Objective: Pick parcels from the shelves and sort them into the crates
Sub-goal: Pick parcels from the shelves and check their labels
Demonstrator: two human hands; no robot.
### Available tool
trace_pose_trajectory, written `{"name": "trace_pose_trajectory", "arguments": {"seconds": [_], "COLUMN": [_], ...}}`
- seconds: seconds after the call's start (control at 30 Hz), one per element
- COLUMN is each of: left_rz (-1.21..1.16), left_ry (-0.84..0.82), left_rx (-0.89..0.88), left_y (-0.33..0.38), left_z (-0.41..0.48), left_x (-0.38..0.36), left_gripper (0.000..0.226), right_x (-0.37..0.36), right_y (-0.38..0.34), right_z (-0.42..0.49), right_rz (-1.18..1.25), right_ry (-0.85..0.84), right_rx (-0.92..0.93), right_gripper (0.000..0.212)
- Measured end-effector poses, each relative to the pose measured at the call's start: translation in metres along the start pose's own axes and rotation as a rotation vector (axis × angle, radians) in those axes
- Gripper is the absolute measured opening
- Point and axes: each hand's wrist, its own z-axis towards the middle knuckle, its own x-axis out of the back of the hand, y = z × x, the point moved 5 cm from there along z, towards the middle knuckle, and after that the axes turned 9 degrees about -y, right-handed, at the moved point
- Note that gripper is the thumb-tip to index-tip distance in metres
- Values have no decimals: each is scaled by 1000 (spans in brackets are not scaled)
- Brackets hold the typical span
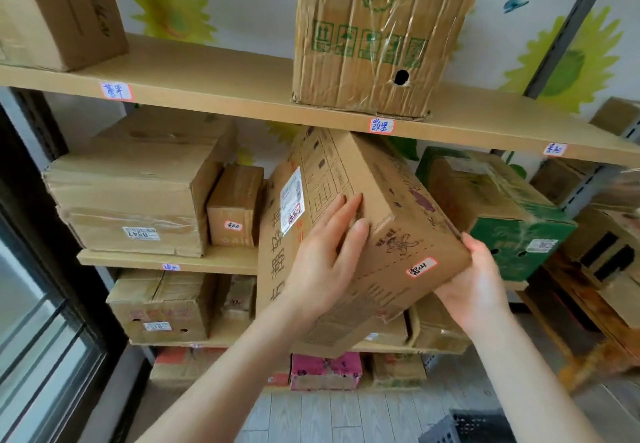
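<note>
A large brown cardboard parcel (391, 200) with a white shipping label and a small red-edged tag hangs tilted in front of the middle shelf (166, 262). My left hand (322, 262) lies flat against its left face, fingers straight and pointing up. My right hand (474, 286) cups the parcel's lower right corner from below, thumb on the edge. A dark plastic crate (471, 425) shows at the bottom right on the floor.
Cardboard boxes fill the shelves: a wide box (135, 193) and a small box (235, 207) to the left, a green box (509, 221) to the right, a tall "Fresh" box (377, 34) on the upper shelf (214, 92). More boxes sit lower down. A dark-framed window (41, 304) stands at left.
</note>
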Motion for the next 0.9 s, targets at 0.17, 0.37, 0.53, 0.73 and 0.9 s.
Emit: {"name": "trace_pose_trajectory", "arguments": {"seconds": [0.17, 0.37, 0.53, 0.73, 0.9], "left_rz": [80, -419, -350, 41, 262], "left_ry": [136, 222, 286, 384, 426], "left_rx": [130, 869, 822, 702, 589], "left_y": [-44, -136, -146, -124, -100], "left_z": [8, -4, 3, -35, -70], "left_x": [1, 3, 2, 8, 10], "left_gripper": [40, 58, 53, 59, 55], "right_x": [23, 69, 68, 92, 105], "right_y": [-27, -38, -46, -4, 46], "right_z": [14, 26, 32, 4, -11], "right_rz": [-238, -378, -666, -587, -541], "right_ry": [18, 127, 123, -44, -17], "right_rx": [41, -8, -54, -79, -199], "right_gripper": [21, 33, 35, 32, 46]}}
